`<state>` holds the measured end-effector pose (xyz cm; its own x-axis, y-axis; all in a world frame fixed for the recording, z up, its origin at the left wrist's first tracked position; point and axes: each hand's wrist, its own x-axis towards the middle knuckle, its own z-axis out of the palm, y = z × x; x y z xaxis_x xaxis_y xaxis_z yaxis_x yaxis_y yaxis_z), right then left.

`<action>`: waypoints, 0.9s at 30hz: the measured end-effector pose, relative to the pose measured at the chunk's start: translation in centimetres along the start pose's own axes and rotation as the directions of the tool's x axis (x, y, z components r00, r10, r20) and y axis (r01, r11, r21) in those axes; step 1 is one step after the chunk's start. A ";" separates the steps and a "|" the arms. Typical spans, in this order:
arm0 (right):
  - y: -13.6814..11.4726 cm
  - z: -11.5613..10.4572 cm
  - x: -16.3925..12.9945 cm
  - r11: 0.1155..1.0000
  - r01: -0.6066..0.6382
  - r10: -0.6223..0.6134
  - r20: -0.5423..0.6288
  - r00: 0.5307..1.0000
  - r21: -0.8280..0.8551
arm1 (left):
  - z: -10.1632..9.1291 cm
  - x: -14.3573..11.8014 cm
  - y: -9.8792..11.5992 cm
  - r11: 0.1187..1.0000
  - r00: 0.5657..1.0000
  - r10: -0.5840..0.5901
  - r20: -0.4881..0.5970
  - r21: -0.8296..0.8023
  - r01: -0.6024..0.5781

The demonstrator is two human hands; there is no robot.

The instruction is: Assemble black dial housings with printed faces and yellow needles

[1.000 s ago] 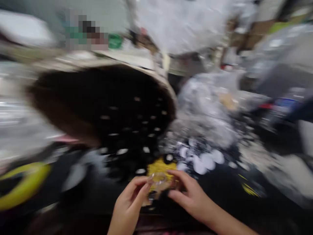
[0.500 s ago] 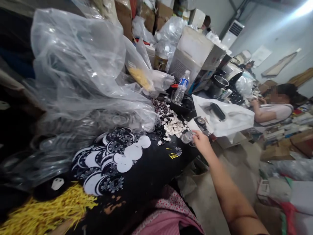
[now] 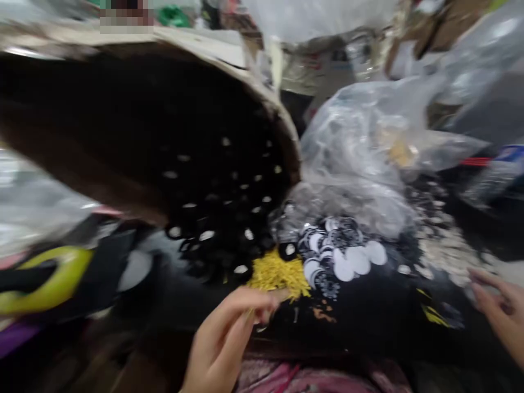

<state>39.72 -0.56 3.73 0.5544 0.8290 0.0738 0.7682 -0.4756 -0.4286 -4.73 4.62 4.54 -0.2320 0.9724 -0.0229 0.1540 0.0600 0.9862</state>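
Note:
My left hand (image 3: 229, 333) is at the near edge of a pile of thin yellow strips (image 3: 280, 273), its fingers curled together. What lies between those fingers is too blurred to name. Toward the right edge, my right hand (image 3: 501, 308) has its fingers bent and pressed together beside small white pieces (image 3: 444, 245). Whatever it holds cannot be made out. Between the hands lies a heap of flat round black-and-white discs (image 3: 327, 256), some plain white side up. A few yellow strips (image 3: 434, 315) lie apart near my right hand.
A large dark sack (image 3: 123, 125) with a pale rim opens at the left, black parts with white spots (image 3: 207, 236) spilling out. Clear plastic bags (image 3: 356, 147) stand behind the discs. A yellow ring-shaped handle (image 3: 69, 262) is at far left, and a plastic bottle (image 3: 497, 174) at right.
The view has swung to the left. My left hand has come into view by the yellow strips. My right hand has moved away from the clear round pieces, closer to the white pieces.

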 end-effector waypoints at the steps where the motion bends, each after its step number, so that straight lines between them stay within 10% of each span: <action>1: -0.9 1.1 -0.1 1.000 -0.002 0.001 0.041 0.999 0.024 | -1.9 0.2 -0.2 0.994 0.999 0.031 -0.040 0.105 -0.026; 8: -12.4 6.8 -4.0 0.832 0.451 -0.523 0.187 0.831 0.323 | -7.7 3.7 -3.9 0.867 0.877 0.294 -0.379 0.491 -0.078; 16: -19.6 7.1 -7.3 0.697 0.445 -0.702 0.408 0.584 0.562 | -6.8 11.4 -1.4 0.757 0.877 0.442 -0.189 0.604 -0.251; 20: -20.9 7.5 -8.2 0.717 0.124 -0.613 0.536 0.580 0.686 | -3.5 7.0 -1.0 0.785 0.859 0.469 -0.205 0.542 -0.300; 23: -21.6 8.7 -8.8 0.669 -0.099 -0.567 0.592 0.573 0.737 | -0.4 0.8 -1.4 0.836 0.901 0.402 0.164 0.336 -0.435; 27: -21.5 9.0 -9.4 0.724 -0.052 -0.558 0.628 0.542 0.688 | 1.6 -4.5 -2.7 0.995 0.959 -0.017 0.281 0.096 -0.011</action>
<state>15.10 4.56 4.19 -0.3294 0.8997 -0.2863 0.3064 -0.1849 -0.9338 -2.62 0.47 1.72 0.0451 0.9954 -0.0849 0.2482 0.0712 0.9661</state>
